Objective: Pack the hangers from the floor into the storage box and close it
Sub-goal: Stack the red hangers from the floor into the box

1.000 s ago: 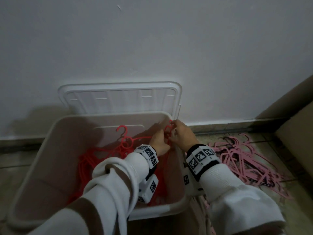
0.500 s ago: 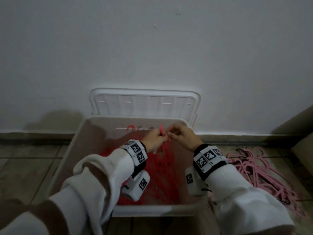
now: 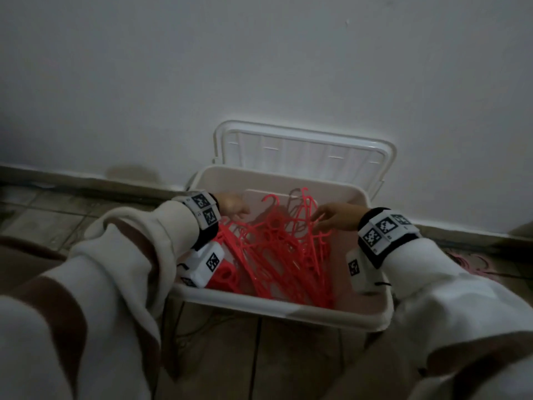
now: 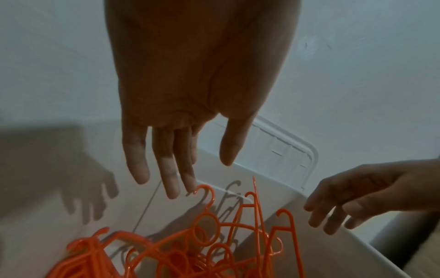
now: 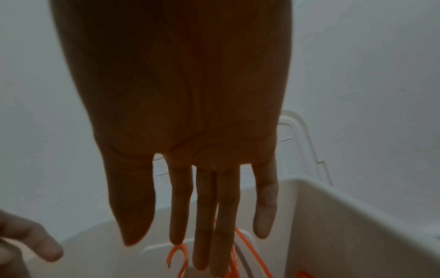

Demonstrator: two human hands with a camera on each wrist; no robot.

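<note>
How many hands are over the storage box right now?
2: the left hand near the box's back left, the right hand toward the back right, both with straight fingers above the red hangers.

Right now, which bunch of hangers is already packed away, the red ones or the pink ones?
The red hangers: they lie piled inside the open white storage box. The pink hangers lie outside it on the floor, to the box's right.

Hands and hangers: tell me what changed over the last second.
Both hands let go of the red hangers. The left hand drew left and the right hand right, fingers now straight and holding nothing. The hangers dropped into the box. The lid stays leaning on the wall; pink hangers remain on the floor.
</note>
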